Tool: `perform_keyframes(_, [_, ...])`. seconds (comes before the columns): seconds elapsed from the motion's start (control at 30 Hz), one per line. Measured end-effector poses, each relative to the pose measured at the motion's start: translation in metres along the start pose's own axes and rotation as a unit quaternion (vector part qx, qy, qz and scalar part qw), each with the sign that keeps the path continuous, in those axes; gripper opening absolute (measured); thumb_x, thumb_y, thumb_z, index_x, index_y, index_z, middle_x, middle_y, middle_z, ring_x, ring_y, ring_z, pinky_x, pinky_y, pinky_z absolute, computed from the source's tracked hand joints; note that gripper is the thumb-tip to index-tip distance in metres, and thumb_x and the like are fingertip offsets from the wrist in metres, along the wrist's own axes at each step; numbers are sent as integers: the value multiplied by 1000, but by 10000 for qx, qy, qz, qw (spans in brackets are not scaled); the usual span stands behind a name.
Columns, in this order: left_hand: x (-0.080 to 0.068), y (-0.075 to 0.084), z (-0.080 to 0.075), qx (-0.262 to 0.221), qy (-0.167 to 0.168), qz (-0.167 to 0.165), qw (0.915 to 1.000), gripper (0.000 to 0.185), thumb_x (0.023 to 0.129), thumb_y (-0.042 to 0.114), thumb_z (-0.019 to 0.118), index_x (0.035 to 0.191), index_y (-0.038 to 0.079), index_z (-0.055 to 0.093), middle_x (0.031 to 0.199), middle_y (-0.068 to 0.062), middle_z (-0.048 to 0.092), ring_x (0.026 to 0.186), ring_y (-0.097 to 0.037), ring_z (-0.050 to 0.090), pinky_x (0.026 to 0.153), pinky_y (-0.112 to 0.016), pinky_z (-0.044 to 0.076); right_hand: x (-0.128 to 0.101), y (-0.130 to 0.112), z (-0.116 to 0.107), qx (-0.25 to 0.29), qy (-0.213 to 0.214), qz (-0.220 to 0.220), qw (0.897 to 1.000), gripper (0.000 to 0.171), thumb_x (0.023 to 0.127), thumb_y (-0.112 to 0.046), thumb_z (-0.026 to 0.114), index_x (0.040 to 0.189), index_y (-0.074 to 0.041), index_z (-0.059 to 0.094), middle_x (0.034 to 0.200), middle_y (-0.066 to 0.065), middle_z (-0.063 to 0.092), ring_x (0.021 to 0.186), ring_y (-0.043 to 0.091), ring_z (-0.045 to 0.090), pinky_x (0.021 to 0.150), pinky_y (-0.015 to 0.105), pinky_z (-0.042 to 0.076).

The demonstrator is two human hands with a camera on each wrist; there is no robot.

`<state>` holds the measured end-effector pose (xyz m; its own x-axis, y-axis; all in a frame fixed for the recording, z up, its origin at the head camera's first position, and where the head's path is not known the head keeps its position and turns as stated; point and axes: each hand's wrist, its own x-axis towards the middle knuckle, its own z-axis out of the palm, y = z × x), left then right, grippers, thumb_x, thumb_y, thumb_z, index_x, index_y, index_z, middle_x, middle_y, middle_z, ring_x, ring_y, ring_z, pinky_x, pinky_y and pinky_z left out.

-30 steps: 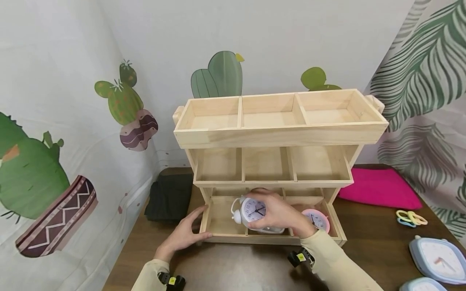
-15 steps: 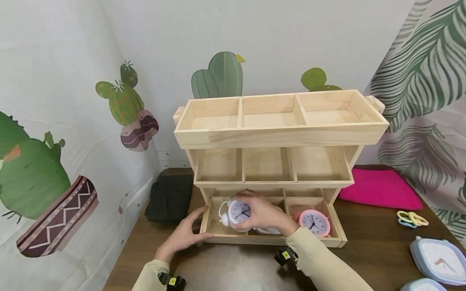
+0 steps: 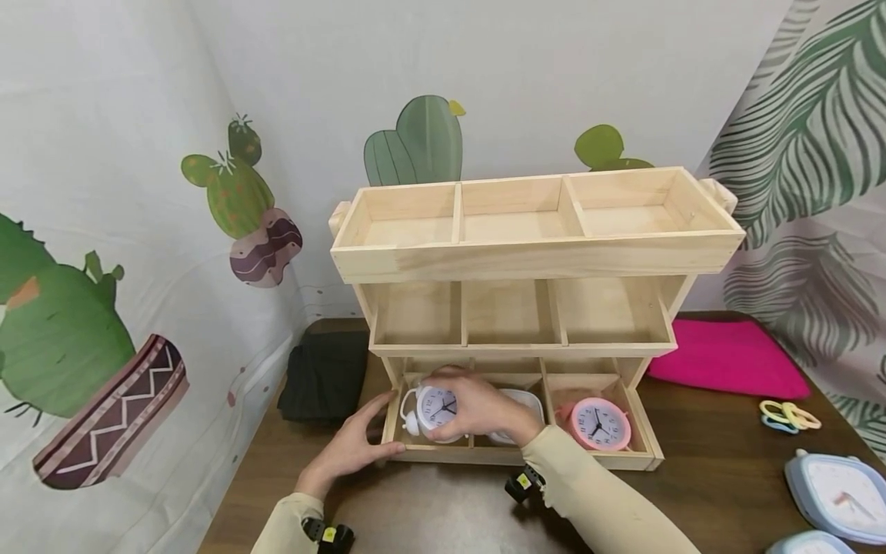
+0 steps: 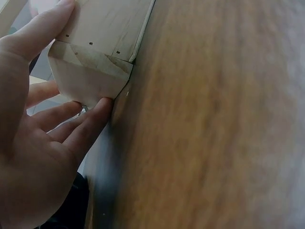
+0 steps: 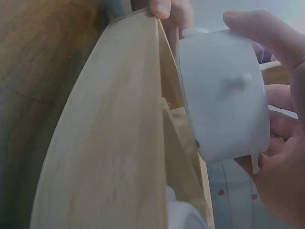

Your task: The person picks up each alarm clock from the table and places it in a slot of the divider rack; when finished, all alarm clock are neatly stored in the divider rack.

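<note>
My right hand (image 3: 477,404) grips a white twin-bell alarm clock (image 3: 438,408), dial up, over the left compartment of the bottom wooden tray (image 3: 498,455). In the right wrist view, the clock's white back (image 5: 221,98) is tilted beside the tray's front board, with thumb and fingers at its sides. My left hand (image 3: 346,450) rests at the tray's front left corner, thumb on the front edge and straight fingers along the side. A pink alarm clock (image 3: 601,425) lies in the right compartment. A white-rimmed object (image 3: 529,402) sits in the middle one, partly hidden by my right hand.
Above stand a middle tray (image 3: 519,349) and a top tray (image 3: 540,260), each divided in three. Black cloth (image 3: 324,377) lies left, pink cloth (image 3: 727,358) right. Colored rings (image 3: 789,415) and a light blue clock (image 3: 839,492) are at the right, with another blue item (image 3: 806,545) below.
My right hand has carried the white alarm clock leftward from the middle compartment to over the left one, uncovering the pink clock. The left hand stays at the tray's corner.
</note>
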<state>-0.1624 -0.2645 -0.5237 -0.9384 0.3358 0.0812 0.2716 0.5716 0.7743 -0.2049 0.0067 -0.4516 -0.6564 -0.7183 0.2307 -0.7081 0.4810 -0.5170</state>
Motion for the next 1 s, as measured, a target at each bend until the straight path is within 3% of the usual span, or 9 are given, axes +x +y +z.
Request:
perform_keyframes(0.3, [1, -2, 1, -114, 16, 86, 9999, 91, 75, 42, 84, 150, 20, 37, 152, -11, 38, 126, -30, 53, 90, -29, 55, 8, 0, 10, 85, -219, 96, 9997, 83, 66, -45, 86, 139, -17, 55, 138, 3, 56, 111, 17, 57, 86, 25, 48])
perform_keyframes(0.53, [-5, 39, -10, -175, -88, 58, 9998, 88, 77, 24, 84, 148, 1, 36, 150, -24, 37, 125, -38, 52, 90, -41, 55, 11, 7, 18, 157, -257, 128, 9995, 83, 67, -44, 86, 139, -16, 55, 139, 3, 56, 117, 18, 56, 91, 29, 48])
perform_keyframes(0.63, [-5, 42, -12, -187, -130, 81, 9997, 88, 78, 24, 84, 148, 1, 36, 150, -25, 36, 125, -38, 51, 90, -40, 55, 12, 9, 20, 122, -278, 131, 9995, 84, 68, -46, 85, 139, -15, 54, 139, 3, 56, 118, 19, 56, 93, 31, 48])
perform_keyframes(0.8, [-4, 38, -10, -158, -102, 47, 9998, 89, 78, 23, 84, 149, 1, 36, 151, -24, 36, 126, -38, 50, 91, -41, 54, 12, 10, 20, 162, -319, 197, 9992, 84, 68, -47, 84, 140, -14, 54, 139, 4, 56, 120, 20, 55, 95, 34, 48])
perform_keyframes(1.0, [-1, 14, -1, -152, 51, 32, 9999, 90, 76, 25, 85, 150, 8, 36, 152, -19, 36, 128, -38, 49, 91, -44, 54, 10, 12, 20, 183, -338, 258, 9989, 84, 69, -47, 84, 140, -14, 54, 139, 5, 56, 117, 20, 56, 92, 33, 49])
